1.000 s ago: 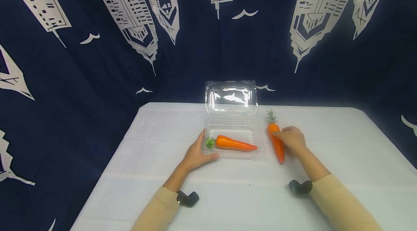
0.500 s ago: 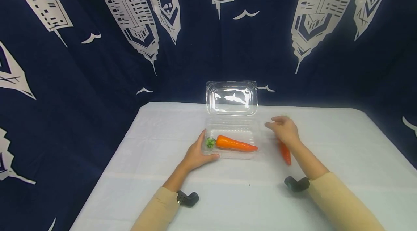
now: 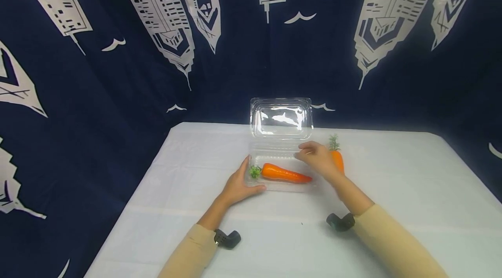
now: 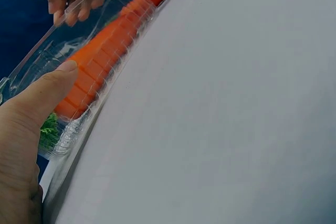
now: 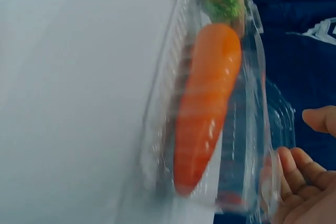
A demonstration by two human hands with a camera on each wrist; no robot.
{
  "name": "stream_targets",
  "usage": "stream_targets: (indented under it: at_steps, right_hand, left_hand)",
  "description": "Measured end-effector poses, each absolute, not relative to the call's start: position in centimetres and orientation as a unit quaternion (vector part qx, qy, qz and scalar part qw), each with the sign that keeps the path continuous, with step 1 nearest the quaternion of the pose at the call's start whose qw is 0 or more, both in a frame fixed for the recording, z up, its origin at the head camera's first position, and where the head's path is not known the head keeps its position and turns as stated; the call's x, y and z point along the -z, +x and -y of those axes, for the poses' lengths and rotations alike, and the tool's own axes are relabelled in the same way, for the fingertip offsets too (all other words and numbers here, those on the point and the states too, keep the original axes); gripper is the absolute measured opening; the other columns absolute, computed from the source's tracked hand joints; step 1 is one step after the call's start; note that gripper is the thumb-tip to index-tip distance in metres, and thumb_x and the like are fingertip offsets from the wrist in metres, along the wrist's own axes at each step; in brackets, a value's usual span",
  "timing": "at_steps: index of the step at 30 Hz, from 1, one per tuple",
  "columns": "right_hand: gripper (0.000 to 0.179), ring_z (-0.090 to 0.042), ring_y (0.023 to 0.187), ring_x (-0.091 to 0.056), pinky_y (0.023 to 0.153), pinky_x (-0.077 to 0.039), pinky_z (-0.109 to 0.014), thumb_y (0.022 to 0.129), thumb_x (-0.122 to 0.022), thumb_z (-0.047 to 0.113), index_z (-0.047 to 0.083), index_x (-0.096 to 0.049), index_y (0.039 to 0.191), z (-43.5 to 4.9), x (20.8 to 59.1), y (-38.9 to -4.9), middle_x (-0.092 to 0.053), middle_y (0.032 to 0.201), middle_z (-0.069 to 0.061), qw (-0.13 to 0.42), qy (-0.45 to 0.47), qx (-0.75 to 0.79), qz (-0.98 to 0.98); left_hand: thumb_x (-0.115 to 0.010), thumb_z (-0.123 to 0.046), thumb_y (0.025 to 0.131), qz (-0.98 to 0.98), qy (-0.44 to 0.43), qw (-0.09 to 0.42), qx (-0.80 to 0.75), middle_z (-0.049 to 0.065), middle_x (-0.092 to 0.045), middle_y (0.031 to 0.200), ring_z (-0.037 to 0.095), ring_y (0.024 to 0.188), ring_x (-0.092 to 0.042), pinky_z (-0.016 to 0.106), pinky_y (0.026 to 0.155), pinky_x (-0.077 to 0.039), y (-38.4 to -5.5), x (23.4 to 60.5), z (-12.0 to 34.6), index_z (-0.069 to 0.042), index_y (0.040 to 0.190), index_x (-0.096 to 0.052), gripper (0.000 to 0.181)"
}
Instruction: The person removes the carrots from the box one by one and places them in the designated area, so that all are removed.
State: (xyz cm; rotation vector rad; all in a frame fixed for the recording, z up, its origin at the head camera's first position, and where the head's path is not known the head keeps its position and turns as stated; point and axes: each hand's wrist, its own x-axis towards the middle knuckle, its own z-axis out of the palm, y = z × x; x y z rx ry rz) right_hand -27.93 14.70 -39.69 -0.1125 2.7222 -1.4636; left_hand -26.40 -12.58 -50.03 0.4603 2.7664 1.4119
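A clear plastic clamshell container (image 3: 288,188) lies on the white table with its lid (image 3: 281,119) raised at the back. Inside is an orange carrot (image 3: 282,173) with a green leafy top toward the left. My left hand (image 3: 237,185) holds the container's left end; in the left wrist view its thumb (image 4: 60,77) presses the near rim. Above the container's right side, my right hand (image 3: 319,160) has loosely bent fingers and nothing between them. To the right, partly hidden by that hand and forearm, a second carrot (image 3: 337,160) with a feathery green top lies on the table.
The white-covered table (image 3: 408,182) ends at a dark blue cloth (image 3: 266,64) printed with white buildings, hanging behind it. The raised lid stands near the table's back edge. A tiny dark speck lies on the cover in front of the container.
My right hand has let go of the second carrot and moved left over the container. That carrot stays on the table. My left hand keeps its place.
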Motion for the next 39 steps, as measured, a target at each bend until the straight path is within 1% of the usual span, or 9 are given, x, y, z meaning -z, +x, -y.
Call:
stream_targets:
  at_steps: [3, 7, 10, 14, 19, 22, 27, 32, 39]
  right_hand:
    - [0.044, -0.031, 0.093, -0.061, 0.079, -0.054, -0.036, 0.089, -0.070, 0.021, -0.005, -0.059, 0.123, -13.7, 40.0, -28.0, -0.065, 0.107, -0.019, 0.043, -0.049, 0.477, -0.876]
    - [0.040, -0.027, 0.089, -0.062, 0.076, -0.054, -0.033, 0.087, -0.071, 0.017, -0.005, -0.062, 0.118, -12.8, 40.7, -28.2, -0.067, 0.099, -0.015, 0.041, -0.088, 0.466, -0.880]
    - [0.034, -0.029, 0.090, -0.062, 0.082, -0.053, -0.038, 0.087, -0.070, 0.013, -0.006, -0.063, 0.115, -12.4, 41.3, -28.4, -0.067, 0.098, -0.015, 0.036, -0.128, 0.454, -0.881]
    - [0.032, -0.031, 0.094, -0.061, 0.086, -0.052, -0.046, 0.087, -0.070, 0.011, -0.005, -0.064, 0.113, -12.2, 42.1, -28.7, -0.068, 0.101, -0.015, 0.045, -0.168, 0.442, -0.880]
    - [0.033, -0.029, 0.093, -0.061, 0.085, -0.052, -0.045, 0.084, -0.073, 0.013, -0.003, -0.066, 0.112, -11.9, 42.8, -29.0, -0.068, 0.099, -0.011, 0.056, -0.198, 0.421, -0.883]
    - [0.036, -0.029, 0.093, -0.061, 0.086, -0.052, -0.045, 0.081, -0.077, 0.015, -0.002, -0.066, 0.111, -11.7, 43.1, -29.2, -0.068, 0.099, -0.011, 0.062, -0.214, 0.404, -0.887]
    - [0.041, -0.027, 0.093, -0.060, 0.087, -0.051, -0.045, 0.078, -0.082, 0.021, 0.002, -0.068, 0.111, -11.5, 43.5, -29.3, -0.068, 0.100, -0.008, 0.067, -0.222, 0.376, -0.897]
    - [0.038, -0.026, 0.092, -0.060, 0.086, -0.051, -0.045, 0.078, -0.081, 0.020, 0.004, -0.068, 0.110, -11.2, 43.5, -29.3, -0.067, 0.100, -0.007, 0.076, -0.221, 0.362, -0.902]
    - [0.037, -0.028, 0.095, -0.061, 0.089, -0.051, -0.047, 0.077, -0.081, 0.016, 0.004, -0.068, 0.110, -10.8, 43.8, -29.3, -0.067, 0.103, -0.010, 0.081, -0.215, 0.352, -0.907]
  left_hand:
    - [-0.080, -0.057, 0.072, -0.880, 0.146, 0.001, -0.452, 0.011, -0.026, 0.158, 0.035, 0.140, -0.031, 0.058, 0.109, -0.031, -26.4, 50.0, 12.6, -0.018, 0.158, -0.015, 0.114]
    - [-0.081, -0.056, 0.071, -0.878, 0.145, 0.002, -0.456, 0.010, -0.027, 0.158, 0.034, 0.140, -0.032, 0.057, 0.109, -0.031, -26.5, 49.9, 12.5, -0.019, 0.158, -0.015, 0.115]
    - [-0.081, -0.056, 0.071, -0.878, 0.146, 0.004, -0.457, 0.010, -0.028, 0.157, 0.034, 0.139, -0.033, 0.056, 0.109, -0.031, -26.5, 49.7, 12.4, -0.020, 0.158, -0.015, 0.115]
    - [-0.081, -0.055, 0.072, -0.880, 0.146, 0.006, -0.452, 0.013, -0.028, 0.157, 0.036, 0.139, -0.033, 0.057, 0.109, -0.031, -26.4, 49.5, 12.3, -0.018, 0.158, -0.016, 0.114]
    - [-0.081, -0.054, 0.073, -0.884, 0.142, 0.007, -0.445, 0.014, -0.027, 0.157, 0.037, 0.139, -0.033, 0.057, 0.109, -0.032, -26.2, 49.2, 12.3, -0.016, 0.157, -0.016, 0.113]
    - [-0.081, -0.054, 0.073, -0.884, 0.142, 0.007, -0.445, 0.014, -0.027, 0.157, 0.037, 0.139, -0.034, 0.057, 0.109, -0.032, -26.2, 49.2, 12.3, -0.016, 0.157, -0.016, 0.113]
    - [-0.080, -0.055, 0.072, -0.884, 0.146, 0.006, -0.445, 0.014, -0.026, 0.158, 0.037, 0.139, -0.033, 0.057, 0.108, -0.032, -26.3, 49.3, 12.3, -0.016, 0.158, -0.016, 0.114]
    - [-0.079, -0.059, 0.071, -0.886, 0.142, 0.008, -0.442, 0.013, -0.026, 0.158, 0.037, 0.139, -0.033, 0.059, 0.108, -0.033, -26.4, 49.6, 12.4, -0.017, 0.158, -0.016, 0.115]
    - [-0.080, -0.058, 0.071, -0.888, 0.137, 0.007, -0.440, 0.012, -0.025, 0.158, 0.038, 0.139, -0.033, 0.059, 0.108, -0.032, -26.4, 49.6, 12.5, -0.019, 0.158, -0.016, 0.115]
